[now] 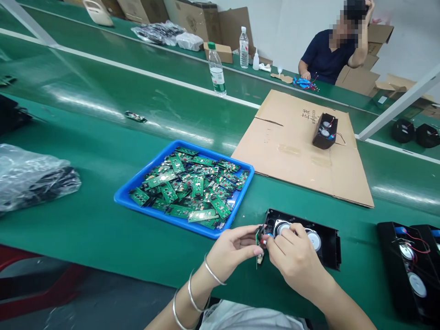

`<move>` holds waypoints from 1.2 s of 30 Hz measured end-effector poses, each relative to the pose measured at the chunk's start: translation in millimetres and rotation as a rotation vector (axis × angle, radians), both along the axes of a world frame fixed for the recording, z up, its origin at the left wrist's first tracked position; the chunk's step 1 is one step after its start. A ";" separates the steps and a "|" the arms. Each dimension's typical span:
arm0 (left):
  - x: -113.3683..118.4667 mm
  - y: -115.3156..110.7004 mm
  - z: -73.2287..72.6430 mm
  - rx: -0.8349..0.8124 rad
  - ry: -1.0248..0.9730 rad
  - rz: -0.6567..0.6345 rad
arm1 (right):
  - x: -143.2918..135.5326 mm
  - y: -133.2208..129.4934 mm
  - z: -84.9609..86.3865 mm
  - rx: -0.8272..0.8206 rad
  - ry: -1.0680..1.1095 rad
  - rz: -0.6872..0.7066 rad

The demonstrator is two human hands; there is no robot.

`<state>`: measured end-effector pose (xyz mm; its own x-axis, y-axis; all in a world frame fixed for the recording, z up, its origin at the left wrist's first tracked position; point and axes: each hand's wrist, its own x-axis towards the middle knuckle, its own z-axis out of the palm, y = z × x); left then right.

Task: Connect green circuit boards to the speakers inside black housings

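My left hand pinches a green circuit board, held on edge beside a black speaker case. My right hand is closed at the board's right side. Its fingertips pinch a small wire connector, a bit of red and white against the board; whether it is plugged in I cannot tell. Behind the right hand lies the open speaker case, with two round speakers inside and something blue near its left end. A blue tray heaped with similar circuit boards stands to the left.
A cardboard sheet carries another speaker case. More speaker cases stand at right. A plastic-wrapped bundle lies at left, a loose board and water bottle farther back. Across the bench sits a person.
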<state>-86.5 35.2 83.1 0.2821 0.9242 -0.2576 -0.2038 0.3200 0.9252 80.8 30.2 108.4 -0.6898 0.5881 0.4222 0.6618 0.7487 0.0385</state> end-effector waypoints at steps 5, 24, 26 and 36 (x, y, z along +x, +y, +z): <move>-4.0 0.7 3.7 -0.098 -0.005 -0.034 | -7.3 -7.4 -0.6 0.013 -0.012 -0.016; -12.0 -32.0 -25.9 -0.091 0.117 -0.180 | 41.5 -44.9 -7.7 -0.185 0.252 -0.174; -5.1 -36.0 -25.6 -0.136 0.082 -0.239 | 61.5 -51.3 -13.7 -0.207 0.184 -0.205; 45.2 -37.7 -12.9 -0.165 0.084 -0.049 | 73.4 -47.2 -50.3 -0.256 0.368 -0.174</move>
